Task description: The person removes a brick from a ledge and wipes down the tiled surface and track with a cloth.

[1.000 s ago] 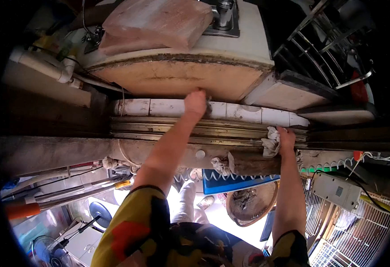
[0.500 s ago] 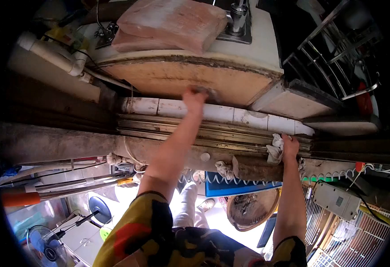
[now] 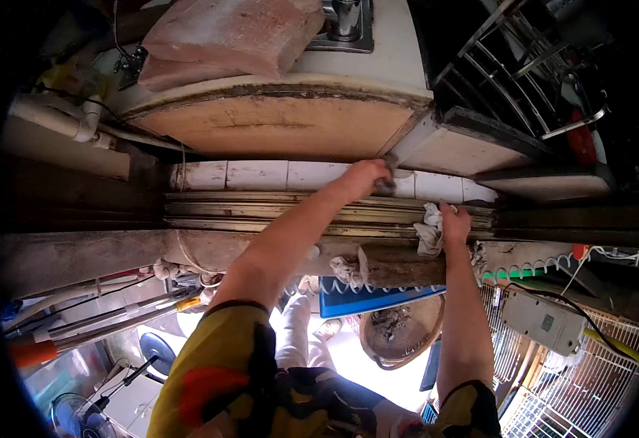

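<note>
My left hand (image 3: pixel 367 179) is closed around a small dark scrubbing pad (image 3: pixel 386 179), held against the white tiles (image 3: pixel 312 174) just below the right end of the tan panel (image 3: pixel 261 124). My right hand (image 3: pixel 456 222) grips a crumpled white cloth (image 3: pixel 430 231) at the metal window rails (image 3: pixel 261 210). Another dirty, crumpled cloth (image 3: pixel 345 269) lies on the ledge below the rails, left of my right hand.
Pink slabs (image 3: pixel 224 36) rest on the white counter above. A metal rack (image 3: pixel 516 73) stands at the upper right. Below the ledge are a coiled white hose, a blue tray (image 3: pixel 378 299), a round basket (image 3: pixel 401 332) and a wire cage (image 3: pixel 597 365).
My left hand has moved right along the tiles with the pad, from below the panel's middle to its right end. My right hand stays at the rails with the cloth. The view has shifted slightly.
</note>
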Demonstrator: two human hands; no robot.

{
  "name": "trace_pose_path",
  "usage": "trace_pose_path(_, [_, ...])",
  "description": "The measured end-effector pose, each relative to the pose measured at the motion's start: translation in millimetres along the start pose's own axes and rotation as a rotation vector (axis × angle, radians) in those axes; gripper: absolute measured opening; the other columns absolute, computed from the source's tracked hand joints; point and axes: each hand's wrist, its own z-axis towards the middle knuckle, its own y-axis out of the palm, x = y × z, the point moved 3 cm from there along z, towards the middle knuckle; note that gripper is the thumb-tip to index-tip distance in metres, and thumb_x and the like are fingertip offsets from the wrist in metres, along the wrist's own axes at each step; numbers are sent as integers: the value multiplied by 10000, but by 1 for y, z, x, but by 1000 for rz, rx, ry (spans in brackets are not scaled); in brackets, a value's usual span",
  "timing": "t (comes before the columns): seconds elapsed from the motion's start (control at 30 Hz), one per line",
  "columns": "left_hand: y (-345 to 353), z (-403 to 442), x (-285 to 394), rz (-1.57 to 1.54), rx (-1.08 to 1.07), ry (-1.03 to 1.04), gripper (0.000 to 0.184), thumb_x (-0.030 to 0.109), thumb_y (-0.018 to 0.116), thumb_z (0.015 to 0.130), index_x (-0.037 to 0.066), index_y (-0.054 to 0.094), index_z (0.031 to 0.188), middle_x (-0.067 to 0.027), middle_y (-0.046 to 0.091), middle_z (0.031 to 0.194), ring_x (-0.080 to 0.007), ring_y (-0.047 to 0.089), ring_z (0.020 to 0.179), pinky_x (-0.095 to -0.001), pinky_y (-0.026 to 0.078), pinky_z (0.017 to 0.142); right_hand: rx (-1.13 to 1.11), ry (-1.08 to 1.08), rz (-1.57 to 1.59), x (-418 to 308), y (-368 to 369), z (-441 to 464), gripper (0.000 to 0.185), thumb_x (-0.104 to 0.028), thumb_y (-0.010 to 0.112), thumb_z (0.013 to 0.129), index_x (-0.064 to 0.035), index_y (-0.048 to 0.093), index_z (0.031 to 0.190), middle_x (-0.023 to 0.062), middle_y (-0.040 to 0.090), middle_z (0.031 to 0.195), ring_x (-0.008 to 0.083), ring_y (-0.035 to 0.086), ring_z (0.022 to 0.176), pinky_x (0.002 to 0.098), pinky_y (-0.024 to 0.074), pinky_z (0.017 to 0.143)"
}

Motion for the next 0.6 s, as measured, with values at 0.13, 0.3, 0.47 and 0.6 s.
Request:
trace_pose_path(0.13, [11, 34, 20, 35, -214, 52, 349, -102, 590, 635, 102, 607, 918, -111, 543, 1000, -306, 511, 1009, -397, 439, 815, -17, 23, 44, 6, 1, 6, 644, -346, 681, 672, 12, 522, 1183, 215, 535, 1166, 304, 534, 1048, 372, 421, 835])
trace_pose_path(0.3, [-17, -4, -5, 194, -292, -42, 313, -86, 588, 637, 109, 599, 881, -105, 558, 1016, -311, 533, 977, -412, 448, 804, -13, -10, 88, 19, 7, 18, 542, -326, 675, 693, 28, 570, 1090, 187, 602, 1046, 272, 578, 946, 355, 437, 785])
trace_pose_path(0.47, [-77, -85, -43, 320, -234, -123, 147, -22, 581, 633, 98, 574, 717, -122, 588, 805, -323, 578, 828, -413, 458, 671, -6, -57, 91, 14, 6, 12, 532, -349, 664, 703, 30, 572, 1064, 193, 609, 998, 297, 583, 904, 394, 443, 770])
trace_pose_path(0.6, [-76, -90, -39, 211, -141, -83, 175, -61, 558, 609, 78, 576, 712, -126, 570, 779, -334, 570, 815, -420, 453, 672, -77, -52, 34, 9, 2, 7, 611, -392, 637, 728, 17, 525, 1168, 237, 553, 1118, 355, 545, 1013, 449, 441, 826])
